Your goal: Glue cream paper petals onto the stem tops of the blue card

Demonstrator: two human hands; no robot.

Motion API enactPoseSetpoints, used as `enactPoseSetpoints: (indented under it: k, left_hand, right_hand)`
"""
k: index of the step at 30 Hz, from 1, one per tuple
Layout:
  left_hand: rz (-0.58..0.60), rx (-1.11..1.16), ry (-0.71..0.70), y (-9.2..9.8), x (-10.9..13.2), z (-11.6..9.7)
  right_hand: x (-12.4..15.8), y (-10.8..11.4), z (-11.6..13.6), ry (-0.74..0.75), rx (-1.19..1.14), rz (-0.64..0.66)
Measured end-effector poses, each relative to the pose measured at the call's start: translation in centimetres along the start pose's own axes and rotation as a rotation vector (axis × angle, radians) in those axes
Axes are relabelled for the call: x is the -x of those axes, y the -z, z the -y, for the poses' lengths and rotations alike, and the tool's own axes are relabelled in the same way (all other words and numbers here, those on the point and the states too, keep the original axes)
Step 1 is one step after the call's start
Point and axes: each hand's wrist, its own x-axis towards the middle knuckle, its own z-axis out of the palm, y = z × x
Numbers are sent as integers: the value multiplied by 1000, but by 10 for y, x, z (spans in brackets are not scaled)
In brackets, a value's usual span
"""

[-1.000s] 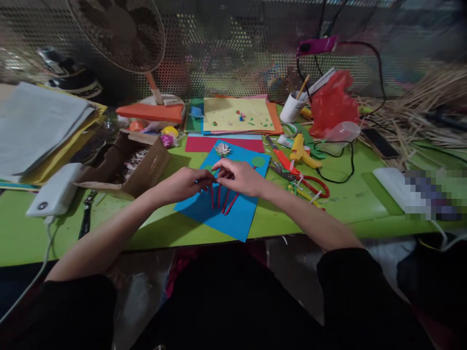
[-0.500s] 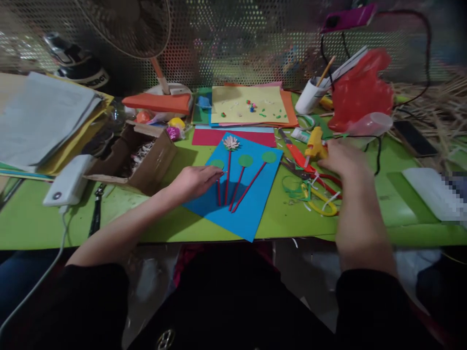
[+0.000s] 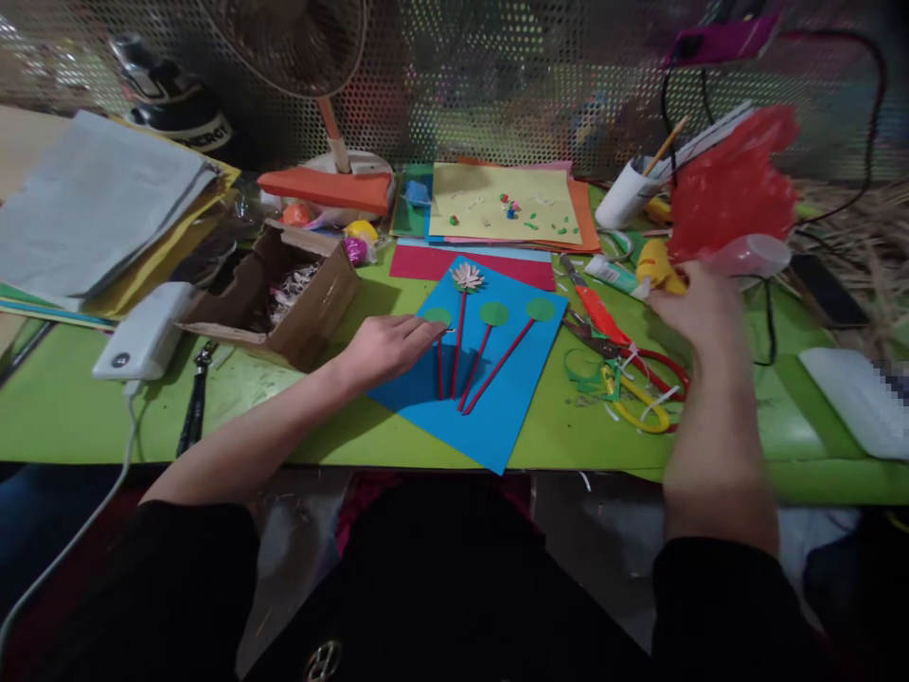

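Note:
My left hand (image 3: 398,349) is closed in a pinch over the left part of a blue sheet (image 3: 490,440), with a small pale sliver (image 3: 449,330) at the fingertips. On that sheet are several dark red stems (image 3: 484,377), three topped by green discs (image 3: 541,309) and one by a pale petalled flower (image 3: 467,277). The fingers partly cover the leftmost disc. To the right, my right hand (image 3: 703,303) is wrapped round a yellow glue gun (image 3: 659,267), its nozzle pointing left and down. A white-green tube (image 3: 612,273) lies beside the nozzle.
An orange-handled cutter (image 3: 602,314), red-handled pliers (image 3: 660,371) and yellow-handled scissors (image 3: 639,409) lie among scraps right of the sheet. Left stand a cardboard box (image 3: 312,308) and a white power bank (image 3: 144,332). Behind are a cream sheet with small bits (image 3: 490,194) and a fan (image 3: 294,47).
My right hand has drawn the glue gun slightly right and up, away from the cutter. The left hand stays by the leftmost disc. The whole view has shifted a little.

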Motion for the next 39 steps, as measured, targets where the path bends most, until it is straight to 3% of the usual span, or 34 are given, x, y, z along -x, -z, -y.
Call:
enactPoseSetpoints:
  k: [3,5,8,11,15,19,33,39]
  left_hand:
    - [-20,-90,-55,1,-1,3]
    - [-25,-124,-85,2,-1,5]
    - [-13,-154,-92,1,0,6]
    - [10,-168,-102,-1,0,7]
    - [11,-155,-148,0,-2,5]
    - [-9,-110,-183,1,-3,2]
    - [-104,-102,-246,5,-6,-1]
    - [-69,-94,-233,6,-5,-1]
  right_hand:
    - [6,11,13,-75,-388,-98]
    - [13,17,25,-80,-737,-76]
    - [29,25,48,-28,-1104,101]
    - [50,31,70,75,-1221,372]
    - [74,32,91,153,-1241,743]
    - [89,28,104,180,-1242,921]
    - [92,25,118,248,-1113,942]
    - [93,23,118,229,-1112,927]
